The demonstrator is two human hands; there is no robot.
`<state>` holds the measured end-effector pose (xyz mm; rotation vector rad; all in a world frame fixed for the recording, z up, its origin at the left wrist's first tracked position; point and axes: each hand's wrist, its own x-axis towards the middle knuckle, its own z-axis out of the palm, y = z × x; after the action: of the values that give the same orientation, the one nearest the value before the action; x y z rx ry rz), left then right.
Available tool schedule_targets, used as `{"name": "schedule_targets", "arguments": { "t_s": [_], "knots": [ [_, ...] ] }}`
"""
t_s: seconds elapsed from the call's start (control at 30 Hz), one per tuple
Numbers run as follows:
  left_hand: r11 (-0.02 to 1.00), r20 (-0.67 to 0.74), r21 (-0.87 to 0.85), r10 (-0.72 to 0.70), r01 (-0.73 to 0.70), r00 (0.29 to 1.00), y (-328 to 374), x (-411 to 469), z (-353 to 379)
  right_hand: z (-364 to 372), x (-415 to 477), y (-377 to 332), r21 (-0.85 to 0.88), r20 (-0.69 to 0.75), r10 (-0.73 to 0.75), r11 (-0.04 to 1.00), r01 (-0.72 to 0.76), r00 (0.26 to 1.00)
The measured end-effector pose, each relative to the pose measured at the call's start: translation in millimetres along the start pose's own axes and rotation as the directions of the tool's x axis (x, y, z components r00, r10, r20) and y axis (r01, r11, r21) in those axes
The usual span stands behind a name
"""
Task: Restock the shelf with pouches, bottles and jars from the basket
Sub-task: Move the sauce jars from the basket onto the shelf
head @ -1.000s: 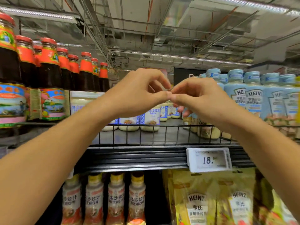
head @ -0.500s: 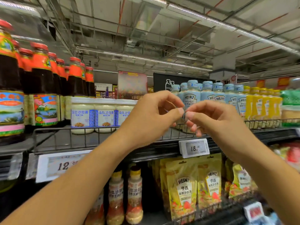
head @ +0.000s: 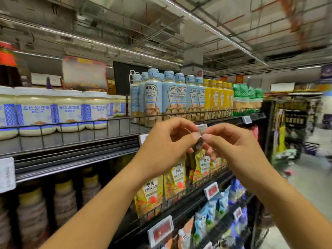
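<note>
My left hand and my right hand meet fingertip to fingertip in front of the shelf. Together they pinch a small dark piece; blur hides what it is. Behind them, on the top shelf, stand white jars, pale blue Heinz bottles and yellow bottles. Yellow Heinz pouches hang on the shelf below, partly hidden by my hands. The basket is out of view.
Green-capped jars end the top row on the right. Brown dressing bottles fill the lower left, and blue pouches sit lower right. Price tags line the shelf edges. The aisle floor runs along the right.
The view has swung right and back, so the dark sauce bottles slid out at the left. My hands stay joined and now sit lower, in front of the pouch row.
</note>
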<state>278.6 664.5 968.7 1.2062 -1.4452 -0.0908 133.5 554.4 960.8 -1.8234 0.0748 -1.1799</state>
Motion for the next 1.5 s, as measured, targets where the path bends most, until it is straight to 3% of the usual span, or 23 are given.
{"name": "schedule_targets", "arguments": {
  "t_s": [0.37, 0.67, 1.03, 1.5],
  "knots": [
    [0.961, 0.188, -0.243, -0.086, 0.131, 0.978, -63.8, 32.3, 152.5, -131.3, -58.1, 64.8, -0.174, -0.224, 0.161, 0.964, -0.202, 0.961],
    [0.89, 0.315, -0.372, -0.144, 0.262, 0.938, -105.0, 42.0, 286.0, -235.8, -108.0, 103.8, -0.131, -0.406, 0.29, 0.92, -0.37, 0.866],
    [0.806, 0.411, -0.4, -0.27, 0.438, 0.871, -161.7, 11.3, 404.9, -314.9, -184.7, 172.9, -0.127, -0.524, 0.455, 0.794, -0.594, 0.72],
    [0.709, 0.566, -0.31, -0.398, 0.634, 0.722, -272.3, 14.7, 495.9, -362.5, -197.5, 277.5, -0.009, -0.555, 0.601, 0.687, -0.727, 0.575]
  ]
}}
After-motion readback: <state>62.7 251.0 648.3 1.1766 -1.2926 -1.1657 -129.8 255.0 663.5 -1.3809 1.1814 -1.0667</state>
